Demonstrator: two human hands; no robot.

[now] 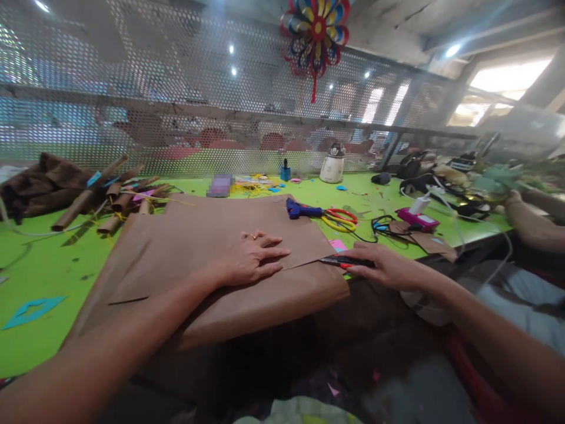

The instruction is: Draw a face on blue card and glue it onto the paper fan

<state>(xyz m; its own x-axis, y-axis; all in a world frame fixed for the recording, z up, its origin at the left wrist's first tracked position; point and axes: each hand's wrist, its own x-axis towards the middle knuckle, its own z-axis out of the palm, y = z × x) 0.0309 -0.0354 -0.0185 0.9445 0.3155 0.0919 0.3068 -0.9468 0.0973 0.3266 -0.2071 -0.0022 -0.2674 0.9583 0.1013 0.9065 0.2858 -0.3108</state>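
A large sheet of brown kraft paper (pixel 203 227) lies on the green table, its front part hanging over the near edge. My left hand (pixel 256 259) rests flat on the paper with fingers spread, a ring on one finger. To its right, at the paper's right edge, my right hand (pixel 375 264) is closed around a black and red utility knife (pixel 348 261). The knife's tip meets the end of a cut line in the paper. A blue glue gun (pixel 304 210) and scissors with red and yellow handles (pixel 342 219) lie just beyond.
Rolled brown paper tubes (pixel 117 200) and dark crumpled cloth (pixel 46 182) lie at left. Farther back stand a small blue bottle (pixel 285 171) and a white container (pixel 332 166). Cables and a magenta power strip (pixel 418 219) lie at right, near another person's arm (pixel 532 221). A mesh screen (pixel 176 118) rises behind.
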